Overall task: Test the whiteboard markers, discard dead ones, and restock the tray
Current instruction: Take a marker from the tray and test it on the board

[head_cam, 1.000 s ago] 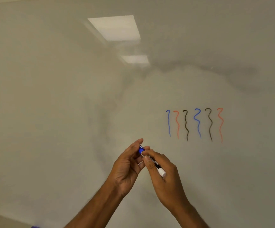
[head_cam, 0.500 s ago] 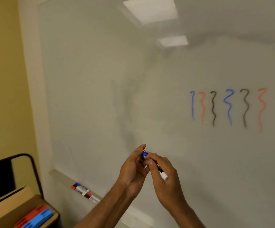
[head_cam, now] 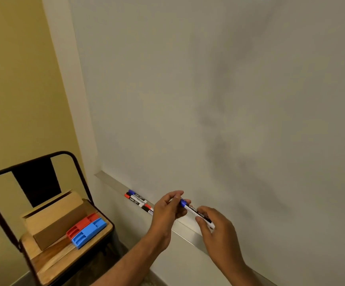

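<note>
Both hands grip blue marker (head_cam: 195, 211) — left hand (head_cam: 167, 209) at cap, right hand (head_cam: 215, 223) hiding tail, prob. capped.

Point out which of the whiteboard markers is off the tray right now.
The blue-capped white marker, held between the left hand and right hand. The other markers, blue-, red- and black-capped, lie together on the metal tray ledge further left.
</note>
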